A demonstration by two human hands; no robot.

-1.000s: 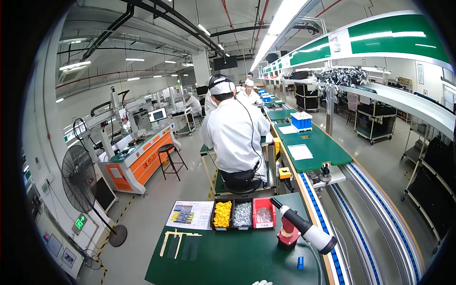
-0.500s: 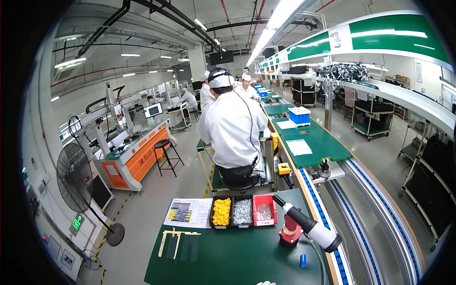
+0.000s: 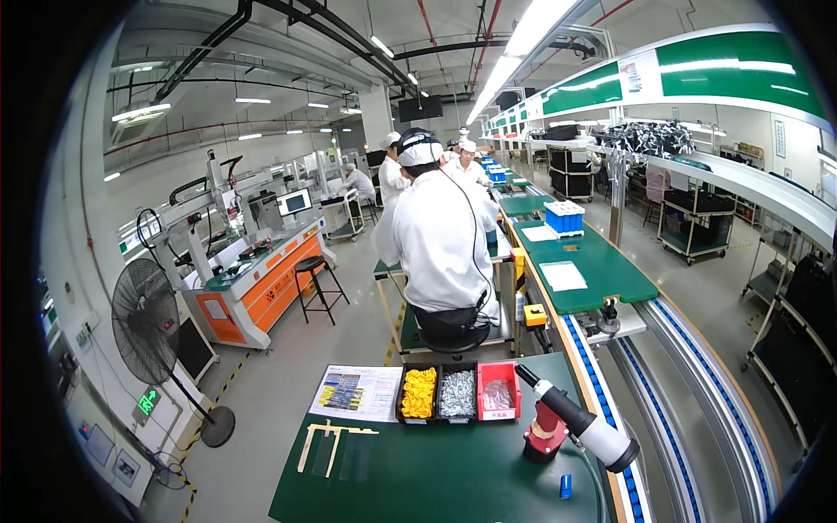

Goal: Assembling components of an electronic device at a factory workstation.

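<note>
Neither of my hands shows in the head view. A green-topped worktable lies in front of me. Along its far edge stand a black bin of yellow plastic parts, a black bin of small silvery parts and a red bin with clear pieces inside. A printed sheet lies left of them. Nearer are strips of pale tape and a dark translucent piece. On the right, a black and white cylindrical tool leans in a red holder. A small blue cylinder is close by.
A person in white sits on a black stool beyond my table, back toward me. A roller conveyor runs along the right, with a green board and blue battery-like pack farther on. A floor fan stands left.
A bit of white-gloved fingers at the lower edge has gone out of view. The whole scene has shifted slightly to the right in the picture.
</note>
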